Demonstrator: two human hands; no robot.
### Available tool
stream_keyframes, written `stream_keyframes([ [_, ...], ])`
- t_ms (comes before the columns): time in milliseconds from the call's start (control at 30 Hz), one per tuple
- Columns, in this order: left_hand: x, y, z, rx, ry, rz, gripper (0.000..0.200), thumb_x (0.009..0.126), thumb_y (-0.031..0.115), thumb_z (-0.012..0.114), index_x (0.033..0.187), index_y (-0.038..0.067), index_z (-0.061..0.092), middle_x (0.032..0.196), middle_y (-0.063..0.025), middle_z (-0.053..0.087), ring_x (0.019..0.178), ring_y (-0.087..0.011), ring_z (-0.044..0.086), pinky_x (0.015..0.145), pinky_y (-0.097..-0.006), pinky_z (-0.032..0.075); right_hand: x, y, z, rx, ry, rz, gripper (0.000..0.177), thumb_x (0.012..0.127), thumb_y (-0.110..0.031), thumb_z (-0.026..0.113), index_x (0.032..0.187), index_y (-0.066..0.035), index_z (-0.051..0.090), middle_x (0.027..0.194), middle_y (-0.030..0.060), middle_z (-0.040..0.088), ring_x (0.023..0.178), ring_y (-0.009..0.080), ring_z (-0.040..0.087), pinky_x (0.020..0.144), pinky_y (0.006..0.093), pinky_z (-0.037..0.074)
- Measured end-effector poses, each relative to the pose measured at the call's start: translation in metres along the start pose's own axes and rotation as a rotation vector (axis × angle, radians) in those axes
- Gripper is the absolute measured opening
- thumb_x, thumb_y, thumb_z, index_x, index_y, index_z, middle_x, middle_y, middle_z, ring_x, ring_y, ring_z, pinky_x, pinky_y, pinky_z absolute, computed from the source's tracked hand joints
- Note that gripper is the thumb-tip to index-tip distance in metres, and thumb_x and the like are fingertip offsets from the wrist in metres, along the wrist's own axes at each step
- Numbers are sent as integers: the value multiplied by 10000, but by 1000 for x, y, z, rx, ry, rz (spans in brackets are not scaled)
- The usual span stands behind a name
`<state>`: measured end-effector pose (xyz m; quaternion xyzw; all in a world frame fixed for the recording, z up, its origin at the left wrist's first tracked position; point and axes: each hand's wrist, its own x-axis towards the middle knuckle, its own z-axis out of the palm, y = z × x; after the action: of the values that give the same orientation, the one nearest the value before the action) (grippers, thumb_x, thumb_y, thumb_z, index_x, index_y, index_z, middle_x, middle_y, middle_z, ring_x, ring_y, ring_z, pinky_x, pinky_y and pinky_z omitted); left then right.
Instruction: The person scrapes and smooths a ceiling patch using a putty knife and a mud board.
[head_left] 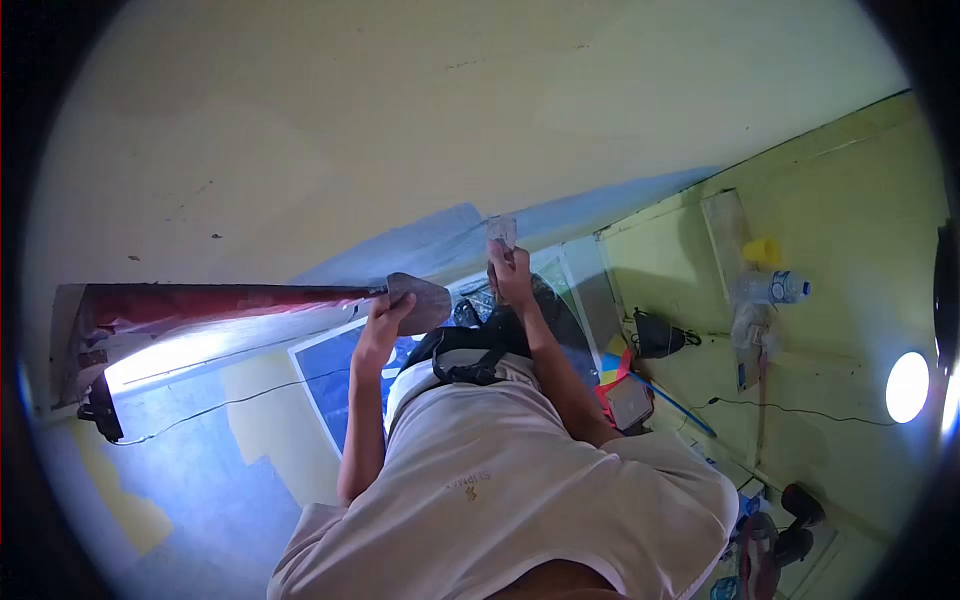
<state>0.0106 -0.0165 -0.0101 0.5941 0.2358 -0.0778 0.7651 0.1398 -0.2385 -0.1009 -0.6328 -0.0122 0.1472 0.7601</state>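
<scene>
In the head view my left hand is closed on a wide, flat grey putty blade, thumb over its face. My right hand grips a smaller putty knife, its pale blade pointing up and overlapping the wall's lower edge. Both hands are in front of my body, a short way apart. Beyond them rises a cream wall with a few dark specks and a bluish band along its lower part.
To the left runs a ledge with a red strip and a bright light below it. A plastic bottle and a yellow cup are on the right, near a yellow-green wall. A black cable hangs there too.
</scene>
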Motion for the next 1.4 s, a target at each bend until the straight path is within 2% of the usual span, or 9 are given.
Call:
stream_keyframes([
  [100,-6,7,6,-53,-83,67,255,920,192,630,1078,-6,609,987,-40,636,925,-142,572,861,-320,447,0,-25,16,100,-43,-86,429,994,-327,548,650,-79,484,448,-10,427,339,80,409,329,251,321],
  [400,-10,1,0,-76,-35,-29,291,915,171,651,1131,-21,614,1096,-97,649,990,-192,625,879,-344,494,-4,-14,13,123,-25,31,404,972,-310,594,641,-103,492,465,-44,431,368,58,415,348,255,304],
  [633,-4,-9,-2,-54,-17,29,252,920,166,643,1092,-18,638,1043,-69,665,970,-155,620,860,-313,486,1,-19,27,169,-10,11,400,969,-306,598,639,-103,502,468,-47,434,374,57,420,362,247,306],
  [667,-9,-2,1,54,11,-3,231,912,206,640,979,-15,650,919,-22,639,873,-119,566,806,-308,448,-4,-20,22,126,-36,1,409,968,-325,596,638,-101,504,466,-44,432,374,66,424,364,247,311],
  [900,-14,3,4,-46,-1,25,243,914,208,645,1004,-16,674,939,-25,666,869,-113,591,795,-276,457,-4,-20,11,91,-14,25,399,981,-324,579,675,-77,510,468,-27,433,336,73,408,324,251,295],
  [1000,-11,-3,-2,-28,26,-11,243,914,184,649,1070,-2,660,1029,-72,678,949,-168,633,851,-330,490,2,-20,15,64,-29,-46,369,962,-320,609,684,-98,513,498,-59,437,396,56,429,373,255,308],
  [1100,0,-33,-24,32,50,-35,236,910,185,658,1051,-4,660,1014,-72,676,952,-164,625,858,-327,481,-9,-21,15,57,-43,-16,366,962,-320,609,687,-93,527,490,-55,434,394,63,431,377,259,312],
  [1133,-6,-15,-11,28,15,15,217,907,204,662,978,0,668,893,-16,642,821,-111,562,743,-288,445,-11,-7,9,20,-36,-5,374,961,-324,610,680,-92,526,484,-52,433,390,68,434,374,262,312],
  [1400,-5,-3,-5,-39,43,11,238,905,198,663,1002,-19,659,924,-40,664,854,-131,588,795,-294,452,-10,-14,14,104,13,31,405,960,-335,611,648,-97,508,470,-46,425,372,60,406,355,255,296],
])
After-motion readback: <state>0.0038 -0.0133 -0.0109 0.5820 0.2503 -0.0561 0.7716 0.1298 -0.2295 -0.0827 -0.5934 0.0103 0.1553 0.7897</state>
